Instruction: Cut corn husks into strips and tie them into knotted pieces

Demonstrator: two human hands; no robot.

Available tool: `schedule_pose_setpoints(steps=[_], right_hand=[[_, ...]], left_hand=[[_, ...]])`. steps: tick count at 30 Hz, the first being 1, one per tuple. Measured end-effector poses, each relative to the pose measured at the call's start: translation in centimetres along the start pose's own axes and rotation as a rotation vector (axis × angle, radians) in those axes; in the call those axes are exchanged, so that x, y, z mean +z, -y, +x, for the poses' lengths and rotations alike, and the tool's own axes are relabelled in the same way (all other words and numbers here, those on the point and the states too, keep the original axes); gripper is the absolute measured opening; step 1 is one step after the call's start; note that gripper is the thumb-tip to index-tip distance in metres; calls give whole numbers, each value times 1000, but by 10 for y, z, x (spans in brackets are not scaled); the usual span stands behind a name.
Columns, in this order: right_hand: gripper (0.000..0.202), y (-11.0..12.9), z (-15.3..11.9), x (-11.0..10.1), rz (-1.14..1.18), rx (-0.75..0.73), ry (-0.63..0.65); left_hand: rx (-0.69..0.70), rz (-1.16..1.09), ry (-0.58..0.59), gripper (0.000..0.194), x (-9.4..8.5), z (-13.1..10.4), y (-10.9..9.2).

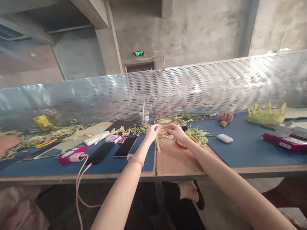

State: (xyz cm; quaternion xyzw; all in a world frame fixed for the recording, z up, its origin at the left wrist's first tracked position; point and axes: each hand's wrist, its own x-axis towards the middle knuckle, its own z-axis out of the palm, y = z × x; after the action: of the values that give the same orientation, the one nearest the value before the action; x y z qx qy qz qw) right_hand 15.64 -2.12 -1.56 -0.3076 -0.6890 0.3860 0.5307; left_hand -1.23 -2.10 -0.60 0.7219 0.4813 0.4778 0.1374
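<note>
Both of my hands meet over the orange-brown board (172,163) at the middle of the table. My left hand (152,133) has its thumb and fingers pinched at a pale, thin strip (158,144) that hangs down between the hands. Close to its right, my right hand (176,131) has bent fingers closed around something too small to make out. Green leaves (200,135) and scissors with red and yellow handles (181,144) lie beside and partly beneath my right hand. Behind my left hand runs a row of small green plant pieces (137,130).
Two dark phones (125,147), a magenta device (72,154) with a cable and a white case (97,138) lie left. On the right are a white earbud case (224,138), a jar (226,115) and a yellow-green crown-shaped holder (266,114). Another person's hand (9,143) is far left.
</note>
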Motion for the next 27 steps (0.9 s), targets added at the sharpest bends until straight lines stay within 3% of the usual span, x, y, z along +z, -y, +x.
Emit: schedule_pose_setpoints(steps=[3,8,12,18,27], right_hand=[[15,0,1,0,26,24,-29],[14,-2,2,0,28,7,-33],[16,-4,2,0,16,-8,-29],[18,-6,3,0,-9,-34,-19],[16,-1,2,-2,4,-44,-43]], left_hand=[[10,-22,-14,25,-1,0,1],[-117,16,-11,28,-3,-1,6],[-37,141,-96,22,-3,-2,7],[2,-90,130,31,2,-5,-1],[-94,-287,262,36,-1,-9,-10]])
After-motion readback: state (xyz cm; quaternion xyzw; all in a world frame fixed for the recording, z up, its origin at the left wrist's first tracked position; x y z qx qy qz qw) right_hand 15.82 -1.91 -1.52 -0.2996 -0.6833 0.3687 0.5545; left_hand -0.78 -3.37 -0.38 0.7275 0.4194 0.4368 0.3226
